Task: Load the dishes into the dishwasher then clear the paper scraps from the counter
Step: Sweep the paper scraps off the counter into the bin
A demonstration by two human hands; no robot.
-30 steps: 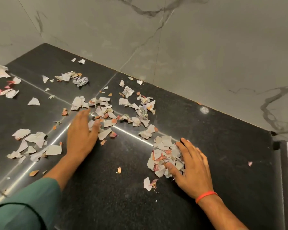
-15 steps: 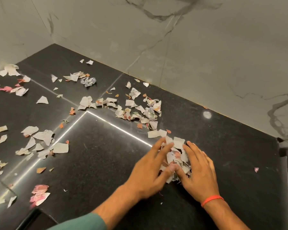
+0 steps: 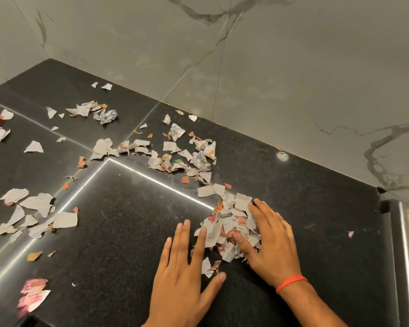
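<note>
Fingers straight and spread, the left hand [image 3: 182,277] lies flat on the black counter [image 3: 118,232], its forefinger touching the gathered pile of paper scraps [image 3: 232,223]. The right hand [image 3: 269,241] lies on the pile's other side, fingers relaxed, gripping nothing. More loose scraps [image 3: 175,156] lie scattered towards the marble wall [image 3: 269,79] and left edge; no container shows.

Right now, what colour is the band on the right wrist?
The wrist band is orange-red, seen in the head view.
</note>
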